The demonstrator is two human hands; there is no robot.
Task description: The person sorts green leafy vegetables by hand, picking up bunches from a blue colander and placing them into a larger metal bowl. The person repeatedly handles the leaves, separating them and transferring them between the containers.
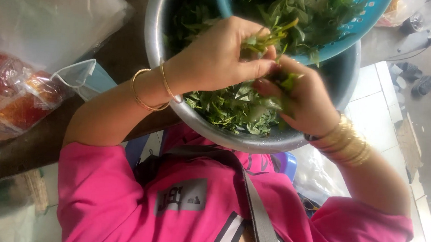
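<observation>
A large metal bowl holds a heap of loose green leaves. A blue plastic colander full of leafy stems rests inside it at the far side. My left hand, with thin gold bangles at the wrist, pinches a bunch of green stems over the bowl. My right hand, wearing several gold bangles, grips leaves right beside the left fingertips. The two hands touch over the greens.
The bowl sits on a dark wooden table edge above my pink shirt. Clear bags with red contents lie at the left, next to a pale plastic container. Tiled floor and shoes are at the right.
</observation>
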